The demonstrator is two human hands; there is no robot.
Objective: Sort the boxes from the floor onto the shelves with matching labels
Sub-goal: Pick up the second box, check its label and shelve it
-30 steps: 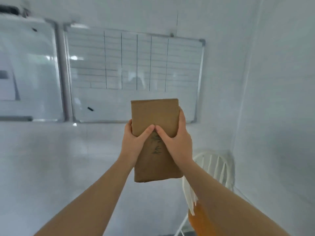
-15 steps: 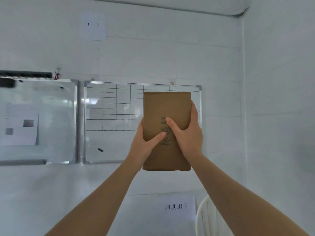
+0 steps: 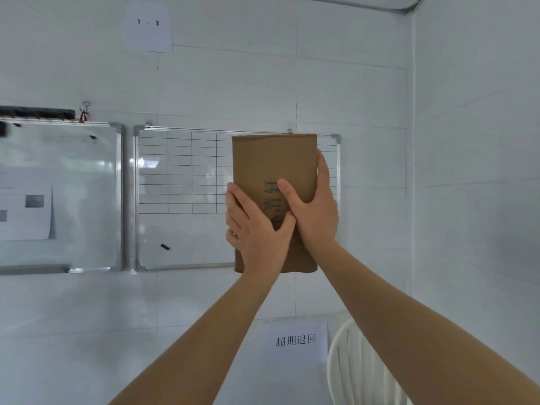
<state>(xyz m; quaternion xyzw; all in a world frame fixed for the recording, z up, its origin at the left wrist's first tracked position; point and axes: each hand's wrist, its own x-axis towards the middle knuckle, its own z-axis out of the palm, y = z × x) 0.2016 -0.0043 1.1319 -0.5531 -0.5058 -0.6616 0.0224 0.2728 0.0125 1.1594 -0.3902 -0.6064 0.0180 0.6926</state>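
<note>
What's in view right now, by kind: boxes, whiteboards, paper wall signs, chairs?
Cardboard box: 1
Whiteboards: 2
Paper wall signs: 2
White chair: 1
Total: 6

There is one brown box (image 3: pixel 274 168). Two hands hold it, a left hand (image 3: pixel 257 229) and a right hand (image 3: pixel 314 211). Two whiteboards (image 3: pixel 187 197) hang on the wall. Two paper signs (image 3: pixel 295 340). One white chair (image 3: pixel 359 372).

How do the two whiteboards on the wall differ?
The right whiteboard carries a ruled grid over its upper part and is fully in frame; the left whiteboard has no grid, has a paper sheet stuck on it, and is cut off by the frame edge. The box covers part of the right one only. Both have grey frames.
</note>
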